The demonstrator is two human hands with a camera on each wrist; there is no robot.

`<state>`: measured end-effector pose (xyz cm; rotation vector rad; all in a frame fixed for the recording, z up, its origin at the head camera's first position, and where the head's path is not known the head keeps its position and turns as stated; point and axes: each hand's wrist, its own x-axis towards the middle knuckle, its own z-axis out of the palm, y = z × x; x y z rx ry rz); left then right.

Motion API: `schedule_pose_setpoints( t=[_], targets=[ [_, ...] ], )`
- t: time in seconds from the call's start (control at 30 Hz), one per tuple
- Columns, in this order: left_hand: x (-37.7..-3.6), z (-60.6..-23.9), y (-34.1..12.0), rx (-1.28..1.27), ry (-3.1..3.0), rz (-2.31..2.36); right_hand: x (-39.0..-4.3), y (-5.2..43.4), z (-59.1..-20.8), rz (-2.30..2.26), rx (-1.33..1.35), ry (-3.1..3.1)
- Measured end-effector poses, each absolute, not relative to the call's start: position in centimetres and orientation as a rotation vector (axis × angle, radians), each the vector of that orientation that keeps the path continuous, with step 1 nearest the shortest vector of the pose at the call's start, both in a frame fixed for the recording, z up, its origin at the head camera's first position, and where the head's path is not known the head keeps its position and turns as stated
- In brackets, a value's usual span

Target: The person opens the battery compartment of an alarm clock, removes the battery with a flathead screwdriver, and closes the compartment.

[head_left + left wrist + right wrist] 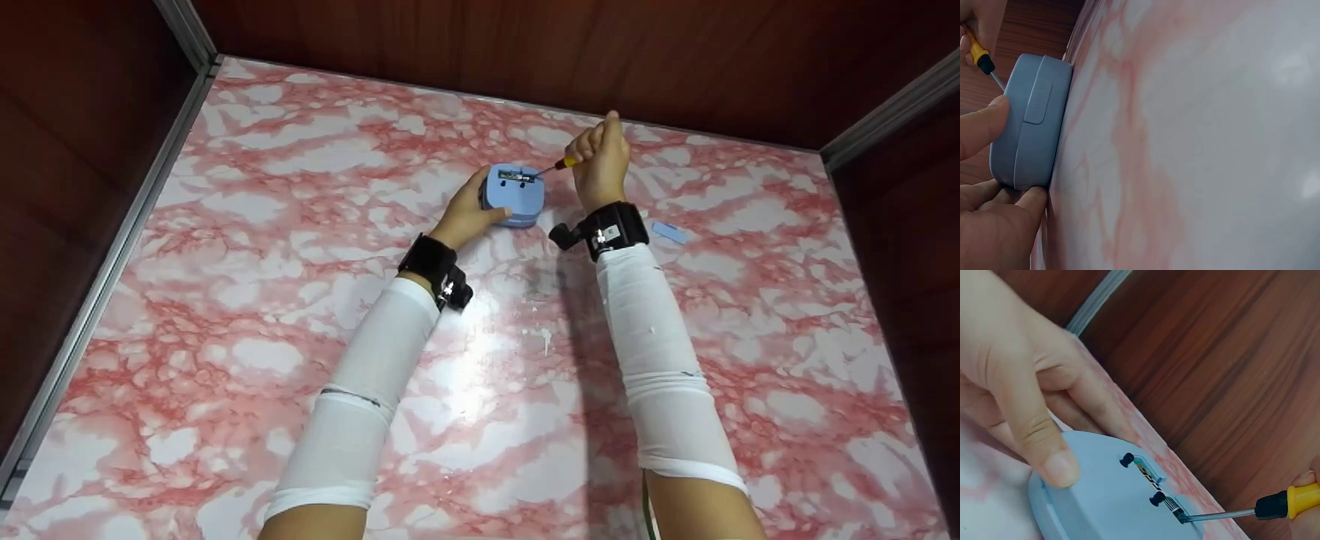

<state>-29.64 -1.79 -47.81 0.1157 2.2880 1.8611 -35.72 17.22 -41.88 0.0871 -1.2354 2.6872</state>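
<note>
Pink-and-white marbled tabletop (480, 420) w/ dark wood walls (525, 52) on three sides & metal trim at the corners. Nearest the camera: two forearms in white sleeves (360, 405), black wrist straps w/ cams. Mid-table, toward the back edge, sits a blue rounded device (513, 195), flat on the surface. Left hand (465, 214) grips it from the left side: thumb on the top face, fingers (999, 225) curled round the near edge, touching the casing. Right hand (600, 161) is just right of the device, fingers closed round the yellow handle of a small screwdriver (559, 165). Shaft angles down-left; tip sits in an open slot on the device's top, next to two small black knobs (1157, 498) & a strip of coloured parts, per right wrist view. Small light-blue flat piece (669, 232) lies on the table right of the right wrist, apart from the device. Beyond that, back wall only.
</note>
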Motion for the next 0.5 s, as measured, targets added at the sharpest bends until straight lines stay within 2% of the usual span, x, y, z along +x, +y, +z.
schedule_pose_setpoints(
  t=[0.23,0.5],
  targets=[
    [-29.8,-47.8,-1.8,0.114,2.285,1.857,-35.9,18.4,-42.6,2.82,-0.104,-0.922],
    [-29.7,-48.0,-1.8,0.1,2.299,1.83,-35.9,18.7,-43.5,2.853,-0.197,-0.748]
  ],
)
